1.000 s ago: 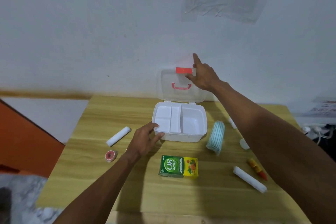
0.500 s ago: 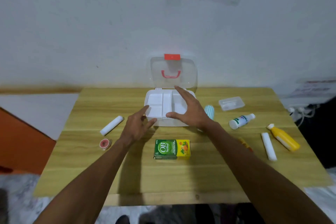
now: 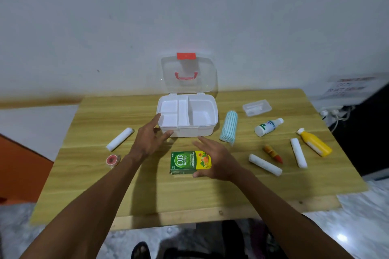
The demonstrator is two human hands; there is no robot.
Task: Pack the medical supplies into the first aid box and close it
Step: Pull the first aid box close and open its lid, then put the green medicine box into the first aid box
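Right grip (image 3: 214, 160) left the box (image 3: 193, 131) for the carton (image 3: 183, 162).
Its fingers spread over the carton at frame centre, thumb on the near edge; my left grip (image 3: 147, 141), fingers apart, touches the open box's left corner.

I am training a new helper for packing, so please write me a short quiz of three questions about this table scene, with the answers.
1. True or false: the first aid box already holds supplies.
2. The right hand is over which item? A) yellow bottle B) green carton C) striped roll
3. Fill in: the clear lid stands ____.
Key: 1 false; 2 B; 3 open.
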